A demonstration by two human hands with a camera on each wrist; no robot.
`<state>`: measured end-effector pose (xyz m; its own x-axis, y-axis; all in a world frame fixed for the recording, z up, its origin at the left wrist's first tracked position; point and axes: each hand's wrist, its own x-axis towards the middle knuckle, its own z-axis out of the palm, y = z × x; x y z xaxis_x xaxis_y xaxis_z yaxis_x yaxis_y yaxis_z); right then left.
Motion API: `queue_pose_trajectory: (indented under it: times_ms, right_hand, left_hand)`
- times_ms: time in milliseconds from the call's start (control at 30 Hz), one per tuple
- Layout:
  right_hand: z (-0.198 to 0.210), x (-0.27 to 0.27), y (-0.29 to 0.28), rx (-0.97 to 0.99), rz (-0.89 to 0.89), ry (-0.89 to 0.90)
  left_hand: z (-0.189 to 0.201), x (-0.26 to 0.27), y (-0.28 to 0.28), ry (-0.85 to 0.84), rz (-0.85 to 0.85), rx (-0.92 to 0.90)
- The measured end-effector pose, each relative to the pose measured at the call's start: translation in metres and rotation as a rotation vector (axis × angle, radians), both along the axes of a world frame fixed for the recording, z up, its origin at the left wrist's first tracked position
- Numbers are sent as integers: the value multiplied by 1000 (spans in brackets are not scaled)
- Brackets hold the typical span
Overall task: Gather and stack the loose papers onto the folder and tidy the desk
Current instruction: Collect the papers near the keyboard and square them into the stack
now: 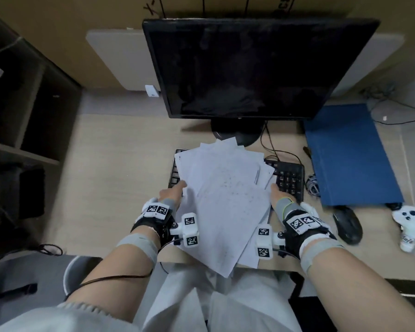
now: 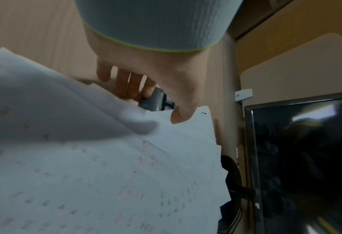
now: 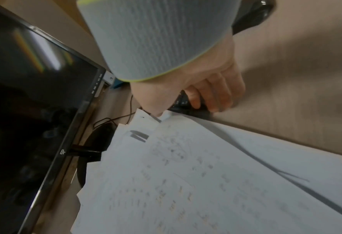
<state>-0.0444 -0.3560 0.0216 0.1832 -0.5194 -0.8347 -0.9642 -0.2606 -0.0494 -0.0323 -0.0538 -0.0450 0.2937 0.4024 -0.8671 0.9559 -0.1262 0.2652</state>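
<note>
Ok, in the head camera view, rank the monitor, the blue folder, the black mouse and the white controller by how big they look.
1. Monitor, by far the largest.
2. Blue folder.
3. Black mouse and white controller look about alike, so no ranking between them; both lie at the wide-angle picture's edge.

Dim, soft indoor light; wide-angle bending at edges, wrist views blurred (glare on monitor (image 3: 35,110)).

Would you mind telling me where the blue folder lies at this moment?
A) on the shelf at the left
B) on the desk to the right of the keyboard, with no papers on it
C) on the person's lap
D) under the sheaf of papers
B: the blue folder lies bare on the desk beside the keyboard, while both hands hold the papers over the keyboard.
</note>
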Motion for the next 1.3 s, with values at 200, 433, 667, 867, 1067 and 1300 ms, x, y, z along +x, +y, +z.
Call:
queue_pose_trajectory:
  times_ms: [200, 433, 667, 867, 1067, 1300]
  right_hand:
    - [-3, -21, 28, 359, -102, -58]
    - [-7, -26, 38, 245, 196, -110]
    - [38, -8, 43, 338, 123, -397]
    - [79, 42, 68, 388, 128, -617]
    - [132, 67, 145, 567, 255, -909]
    - [175, 80, 232, 534, 328, -880]
  left_hand:
    - [49, -14, -34, 19, -180, -178]
    - [33, -37, -34, -73, -274, -190]
    - [78, -10, -47, -410, -223, -201]
    - [141, 17, -34, -659, 164, -79]
    - [184, 12, 21, -827, 359, 115]
    - [211, -1, 92, -976, 568, 186]
